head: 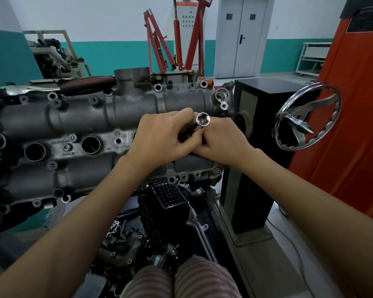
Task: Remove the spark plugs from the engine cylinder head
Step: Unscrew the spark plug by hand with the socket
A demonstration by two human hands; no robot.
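Nearest the camera, the striped pink-and-grey trouser knees [181, 280] sit low in the frame, with both bare forearms reaching forward over dark engine parts to the grey cast-aluminium cylinder head cover [73, 117] mounted on a stand. The left hand [159, 138] and right hand [222, 140] meet, touching, above the right end of the cover. Between them they hold a shiny chrome spark plug socket [202, 119], its open hex mouth tilted up toward the camera. The right hand's fingers curl around the socket's body; the left hand's fingers pinch something dark just beside it, probably a plug or a rubber insert, though it is too hidden to say.

No spark plug is plainly visible. Two round dark plug wells [91, 145] lie open on the cover to the left, well apart from the hands; whether plugs remain inside cannot be told. A red-handled ratchet wrench [82, 86] rests on the far edge of the engine, and a chrome handwheel [306, 117] stands on the stand to the right.

The step looks like freeing something from the socket. It would go best by keeping the socket steady in the right hand, pulling straight along its axis with the left, and working over the cover so nothing drops into an open well.
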